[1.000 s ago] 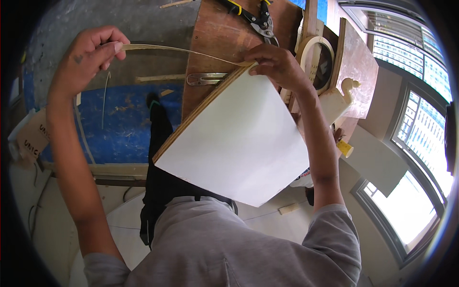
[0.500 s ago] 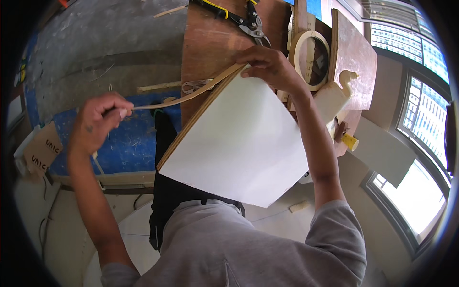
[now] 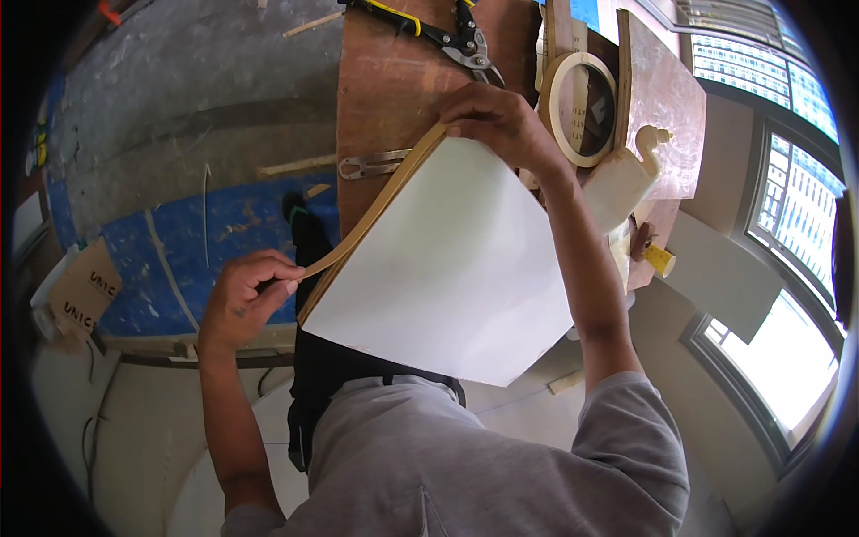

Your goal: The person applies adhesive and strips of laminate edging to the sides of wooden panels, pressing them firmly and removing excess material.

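Observation:
A white-faced plywood panel (image 3: 438,259) is tilted in front of my body, one corner pointing away from me and its layered edge along the left. A thin tan edging strip (image 3: 385,197) runs down that edge from the far corner. Its lower part bows slightly off the panel. My left hand (image 3: 249,300) pinches the free end between thumb and fingers, just left of the near-left corner. At the far corner my right hand (image 3: 501,130) is closed over the panel and the strip's upper end, fingers on the edge side, thumb on the white face.
Yellow-and-black snips (image 3: 470,49) and a metal-handled tool (image 3: 371,166) lie on the brown board. At the right are a cream tape roll (image 3: 553,112), a white bottle (image 3: 617,192) and a yellow cylinder (image 3: 660,261). Blue sheeting (image 3: 179,259) covers part of the left side.
My left hand has moved right and nearer to me, bringing the strip down closer along the panel's edge. The right hand stays at the far corner.

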### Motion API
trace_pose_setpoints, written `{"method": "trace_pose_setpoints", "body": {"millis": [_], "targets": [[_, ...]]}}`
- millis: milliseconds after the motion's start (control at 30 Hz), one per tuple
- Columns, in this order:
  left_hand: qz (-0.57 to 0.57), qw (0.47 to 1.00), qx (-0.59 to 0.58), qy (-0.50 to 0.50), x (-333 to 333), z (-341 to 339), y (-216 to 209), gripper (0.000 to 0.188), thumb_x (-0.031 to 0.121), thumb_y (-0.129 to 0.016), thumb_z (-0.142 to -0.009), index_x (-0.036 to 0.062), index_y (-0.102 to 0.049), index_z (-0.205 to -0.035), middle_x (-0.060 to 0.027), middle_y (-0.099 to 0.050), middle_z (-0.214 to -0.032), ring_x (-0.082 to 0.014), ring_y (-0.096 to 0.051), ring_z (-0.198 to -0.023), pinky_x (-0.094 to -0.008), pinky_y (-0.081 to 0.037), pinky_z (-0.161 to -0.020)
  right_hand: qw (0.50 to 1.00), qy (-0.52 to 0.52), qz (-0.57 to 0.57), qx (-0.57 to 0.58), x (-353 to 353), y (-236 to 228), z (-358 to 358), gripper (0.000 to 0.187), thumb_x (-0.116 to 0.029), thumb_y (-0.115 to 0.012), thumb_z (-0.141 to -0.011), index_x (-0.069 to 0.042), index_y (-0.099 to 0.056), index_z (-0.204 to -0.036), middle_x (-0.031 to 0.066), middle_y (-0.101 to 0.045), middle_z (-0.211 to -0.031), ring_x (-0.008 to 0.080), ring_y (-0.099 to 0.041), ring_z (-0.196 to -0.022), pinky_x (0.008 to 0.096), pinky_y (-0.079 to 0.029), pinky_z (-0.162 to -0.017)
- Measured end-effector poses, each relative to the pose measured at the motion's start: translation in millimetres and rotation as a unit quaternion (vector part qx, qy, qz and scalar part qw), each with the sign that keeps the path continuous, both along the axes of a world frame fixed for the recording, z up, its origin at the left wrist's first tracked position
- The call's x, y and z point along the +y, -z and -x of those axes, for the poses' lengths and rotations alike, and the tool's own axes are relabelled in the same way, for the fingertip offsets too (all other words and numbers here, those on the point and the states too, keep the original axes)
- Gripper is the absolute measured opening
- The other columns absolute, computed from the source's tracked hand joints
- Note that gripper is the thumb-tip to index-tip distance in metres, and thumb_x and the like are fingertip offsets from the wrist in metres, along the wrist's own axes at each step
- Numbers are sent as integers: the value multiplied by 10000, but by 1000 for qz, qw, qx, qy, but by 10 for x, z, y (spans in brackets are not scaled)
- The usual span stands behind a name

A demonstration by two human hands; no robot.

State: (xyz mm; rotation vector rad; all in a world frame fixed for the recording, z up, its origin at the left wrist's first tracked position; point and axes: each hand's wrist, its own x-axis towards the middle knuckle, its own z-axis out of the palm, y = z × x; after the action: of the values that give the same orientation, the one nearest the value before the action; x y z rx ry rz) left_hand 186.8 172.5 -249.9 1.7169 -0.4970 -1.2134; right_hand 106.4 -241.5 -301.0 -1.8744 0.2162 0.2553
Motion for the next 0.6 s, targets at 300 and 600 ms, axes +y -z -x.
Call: {"method": "trace_pose_setpoints", "body": {"millis": [300,600], "targets": [[11,1000,1,11,-36,113,75,195,-107,-677,-897,-62,-742,-1076,-112,-727,-996,-126,-676,-829,-256,-534,-732,980,71,-181,49,17,164,84,405,-33,-787,-903,-12,-640,-1279,24,-675,-1169,131,-650,-1093,296,-531,-967],[-17,999,37,3,-72,147,96,196,-83,-689,-878,-54,-755,-1061,-113,-728,-1008,-141,-668,-860,-271,-531,-760,985,69,-146,56,42,174,126,393,-51,-726,-964,1,-604,-1334,39,-653,-1210,130,-627,-1155,301,-514,-996]]}}
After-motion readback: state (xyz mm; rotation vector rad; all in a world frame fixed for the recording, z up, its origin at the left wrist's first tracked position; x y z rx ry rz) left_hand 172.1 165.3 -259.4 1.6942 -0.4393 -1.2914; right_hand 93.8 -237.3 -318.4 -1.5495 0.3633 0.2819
